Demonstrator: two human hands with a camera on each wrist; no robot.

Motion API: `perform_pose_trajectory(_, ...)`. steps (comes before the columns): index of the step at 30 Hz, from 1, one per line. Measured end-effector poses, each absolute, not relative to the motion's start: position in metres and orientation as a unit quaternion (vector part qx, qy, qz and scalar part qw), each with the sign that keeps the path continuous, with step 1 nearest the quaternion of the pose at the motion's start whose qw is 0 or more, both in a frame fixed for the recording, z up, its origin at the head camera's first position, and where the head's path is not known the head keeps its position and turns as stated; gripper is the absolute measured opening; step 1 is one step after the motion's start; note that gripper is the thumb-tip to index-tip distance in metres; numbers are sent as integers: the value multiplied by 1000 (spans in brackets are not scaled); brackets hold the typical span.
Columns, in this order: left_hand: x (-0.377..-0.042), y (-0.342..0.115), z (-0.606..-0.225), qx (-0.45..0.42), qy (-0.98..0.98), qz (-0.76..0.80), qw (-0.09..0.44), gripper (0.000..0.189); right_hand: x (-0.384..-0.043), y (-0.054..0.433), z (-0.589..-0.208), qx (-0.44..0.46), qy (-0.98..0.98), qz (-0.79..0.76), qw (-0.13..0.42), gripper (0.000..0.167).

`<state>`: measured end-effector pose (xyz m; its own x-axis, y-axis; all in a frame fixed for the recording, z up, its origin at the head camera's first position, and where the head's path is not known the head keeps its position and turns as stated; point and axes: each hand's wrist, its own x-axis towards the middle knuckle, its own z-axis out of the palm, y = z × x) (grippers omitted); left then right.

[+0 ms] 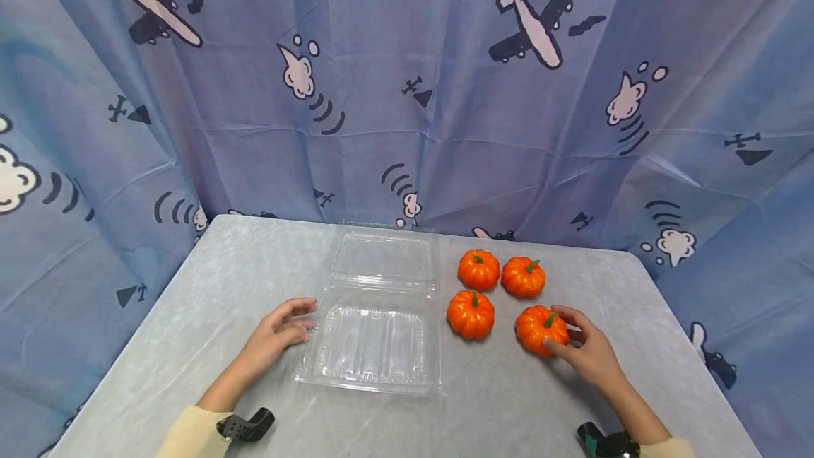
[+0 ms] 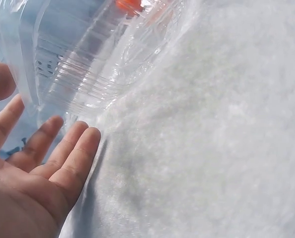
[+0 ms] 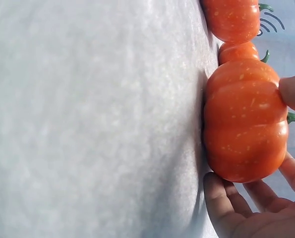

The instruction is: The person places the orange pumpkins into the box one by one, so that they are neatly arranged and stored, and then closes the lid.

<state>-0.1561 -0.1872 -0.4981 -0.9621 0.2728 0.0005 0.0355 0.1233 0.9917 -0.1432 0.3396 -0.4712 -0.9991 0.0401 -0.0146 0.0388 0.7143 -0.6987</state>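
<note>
A clear plastic clamshell box (image 1: pixel 372 345) lies unfolded on the table, its lid (image 1: pixel 384 256) toward the back. My left hand (image 1: pixel 273 338) is beside the box's left edge, fingers extended and holding nothing; the left wrist view shows its fingertips (image 2: pixel 91 134) close to the clear plastic wall (image 2: pixel 83 64). On the right, my right hand (image 1: pixel 591 352) grips a small orange pumpkin (image 1: pixel 537 331) with a green stem. Its thumb (image 3: pixel 293 92) is on one side and the fingers curl round the other, and the pumpkin appears to rest on the table.
Three more orange pumpkins stand between the box and my right hand: one at the back (image 1: pixel 478 269), one to its right (image 1: pixel 523 278) and one nearer (image 1: pixel 469 316). A pale cloth covers the table (image 1: pixel 509 401). Behind hangs a blue curtain (image 1: pixel 381 90) printed with planes.
</note>
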Motion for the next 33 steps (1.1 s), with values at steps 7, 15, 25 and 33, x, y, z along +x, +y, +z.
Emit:
perform_pose_trajectory(7, -157, -186, -497, 104, 737, 659, 109, 50, -139, 337, -464, -24, -924, 381, 1, 63)
perform_pose_trajectory(15, -156, -186, -497, 90, 736, 660, 124, 53, -135, 327, -444, -19, -917, 399, 16, 61)
perform_pose_trajectory(25, -154, -184, -500, 88, 735, 661, 124, 55, -130, 303, -419, 33, -895, 443, 50, 57)
perform_pose_trajectory(33, -152, -184, -500, 83, 731, 666, 123, 56, -131, 276, -408, 77, -874, 477, 52, 55)
